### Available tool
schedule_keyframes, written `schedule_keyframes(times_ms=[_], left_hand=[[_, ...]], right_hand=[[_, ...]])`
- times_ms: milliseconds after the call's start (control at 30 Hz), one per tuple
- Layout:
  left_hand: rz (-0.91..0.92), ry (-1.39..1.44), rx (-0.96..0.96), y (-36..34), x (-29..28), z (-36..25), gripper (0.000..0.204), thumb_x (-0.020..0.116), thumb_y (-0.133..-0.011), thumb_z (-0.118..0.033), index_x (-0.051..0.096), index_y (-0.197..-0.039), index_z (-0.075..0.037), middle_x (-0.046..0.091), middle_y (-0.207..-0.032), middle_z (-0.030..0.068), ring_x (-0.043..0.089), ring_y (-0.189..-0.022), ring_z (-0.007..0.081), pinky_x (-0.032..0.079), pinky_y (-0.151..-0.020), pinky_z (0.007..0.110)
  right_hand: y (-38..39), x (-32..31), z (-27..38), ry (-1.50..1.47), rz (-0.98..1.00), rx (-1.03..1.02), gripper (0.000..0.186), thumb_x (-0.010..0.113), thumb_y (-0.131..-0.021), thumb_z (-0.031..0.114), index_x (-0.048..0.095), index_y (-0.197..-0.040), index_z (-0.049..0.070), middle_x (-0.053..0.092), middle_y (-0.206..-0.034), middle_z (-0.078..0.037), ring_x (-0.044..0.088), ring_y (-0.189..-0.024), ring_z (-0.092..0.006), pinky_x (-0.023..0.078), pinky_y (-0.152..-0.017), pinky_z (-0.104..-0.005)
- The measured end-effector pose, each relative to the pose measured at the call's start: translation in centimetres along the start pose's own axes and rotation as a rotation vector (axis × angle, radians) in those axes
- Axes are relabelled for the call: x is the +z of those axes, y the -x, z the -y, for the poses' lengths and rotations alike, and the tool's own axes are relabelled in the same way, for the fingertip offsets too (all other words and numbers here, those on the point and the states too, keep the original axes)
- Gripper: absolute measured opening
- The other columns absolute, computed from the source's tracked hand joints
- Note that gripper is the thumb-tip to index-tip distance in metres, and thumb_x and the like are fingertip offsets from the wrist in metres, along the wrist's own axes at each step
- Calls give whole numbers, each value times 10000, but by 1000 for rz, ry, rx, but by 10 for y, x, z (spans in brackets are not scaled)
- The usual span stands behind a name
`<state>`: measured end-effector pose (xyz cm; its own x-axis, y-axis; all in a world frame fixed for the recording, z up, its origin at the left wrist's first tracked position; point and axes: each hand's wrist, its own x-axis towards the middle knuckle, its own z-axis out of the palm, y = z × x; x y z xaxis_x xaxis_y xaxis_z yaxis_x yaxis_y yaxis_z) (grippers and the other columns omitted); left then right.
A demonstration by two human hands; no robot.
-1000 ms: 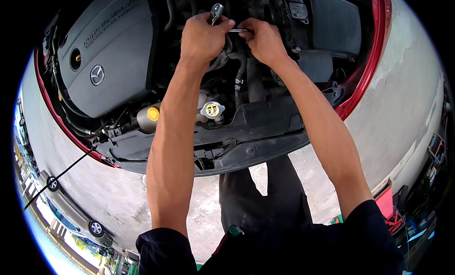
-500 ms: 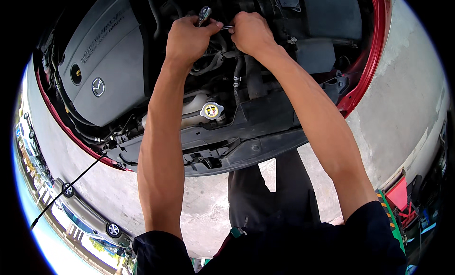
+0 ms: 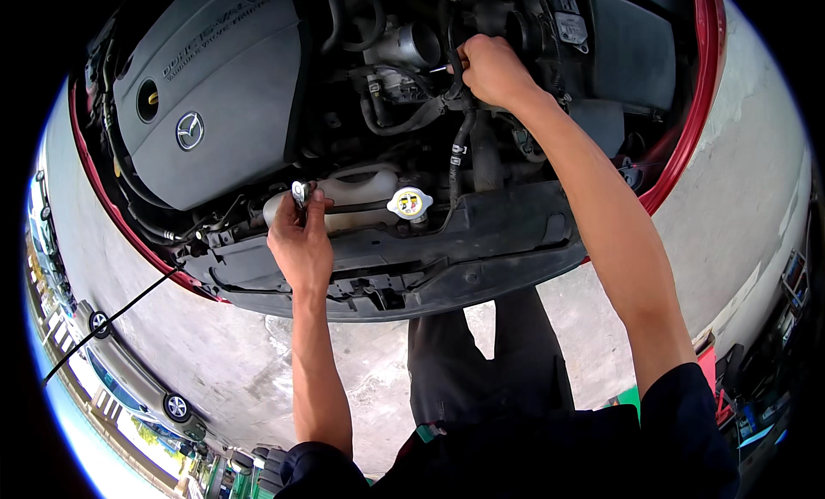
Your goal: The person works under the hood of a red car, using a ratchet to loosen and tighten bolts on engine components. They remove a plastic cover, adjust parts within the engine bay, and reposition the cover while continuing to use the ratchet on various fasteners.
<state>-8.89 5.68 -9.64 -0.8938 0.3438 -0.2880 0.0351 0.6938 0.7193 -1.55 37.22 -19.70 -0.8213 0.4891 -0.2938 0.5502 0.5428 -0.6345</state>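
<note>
My left hand (image 3: 299, 245) is closed around a chrome ratchet (image 3: 301, 191), low in the engine bay beside the translucent plastic reservoir (image 3: 361, 186), left of the radiator cap (image 3: 410, 203). My right hand (image 3: 498, 73) is closed higher up among black hoses (image 3: 464, 129), gripping a slim metal tool (image 3: 438, 69) whose end shows at the fingertips, just right of a metal throttle body (image 3: 417, 45). My right fingertips are partly hidden.
A grey engine cover (image 3: 215, 86) fills the upper left, an air box (image 3: 627, 52) the upper right. A black plastic front panel (image 3: 464, 267) and red body edge (image 3: 705, 104) border the bay. Parked cars (image 3: 129, 361) stand lower left; workshop equipment (image 3: 718, 387) lower right.
My left hand has pulled away from the right, down toward the lower left with the ratchet. My right hand stays high among the hoses. The whole view has shifted slightly rightward.
</note>
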Motion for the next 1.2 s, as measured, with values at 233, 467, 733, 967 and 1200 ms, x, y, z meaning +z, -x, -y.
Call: schedule_keyframes(times_ms=[233, 467, 733, 967, 1200], left_hand=[[16, -110, 70, 8, -1, 6, 231, 681, -960, -174, 687, -1072, 28, 720, -822, 58, 615, -769, 85, 496, -730, 252], [25, -100, 35, 8, 1, 5, 215, 672, -964, -166, 686, -1061, 26, 722, -822, 52, 620, -776, 83, 493, -741, 246], [26, -123, 62, 10, 3, 5, 234, 661, -969, -180, 691, -1072, 28, 727, -833, 51, 630, -778, 85, 492, -755, 240], [-39, -57, 146, 12, 6, 8, 203, 675, -952, -165, 654, -905, 31, 711, -743, 73, 615, -646, 107, 488, -635, 264], [23, -5, 20, 19, -2, 4, 258, 665, -978, -167, 691, -1114, 51, 714, -838, 52, 635, -799, 88, 499, -772, 237]], right_hand=[[-4, 5, -5, -13, -2, 42, 182, 628, -831, 16, 734, -977, -8, 718, -990, -230, 687, -998, -376, 553, -868, -439], [6, -1, 7, -145, -7, 6, 233, 532, -809, -124, 686, -984, -106, 732, -981, -223, 713, -1019, -323, 538, -900, -384], [6, 3, 2, -158, -93, 1, 173, 607, -874, 4, 718, -1002, -29, 728, -917, -202, 707, -898, -368, 539, -809, -428], [10, 4, 9, -17, -136, 26, 170, 631, -820, 22, 725, -955, -23, 721, -956, -214, 693, -961, -378, 555, -856, -440], [13, 6, 7, -169, -181, 62, 236, 641, -779, -14, 738, -994, -4, 725, -951, -205, 697, -965, -364, 557, -861, -420]])
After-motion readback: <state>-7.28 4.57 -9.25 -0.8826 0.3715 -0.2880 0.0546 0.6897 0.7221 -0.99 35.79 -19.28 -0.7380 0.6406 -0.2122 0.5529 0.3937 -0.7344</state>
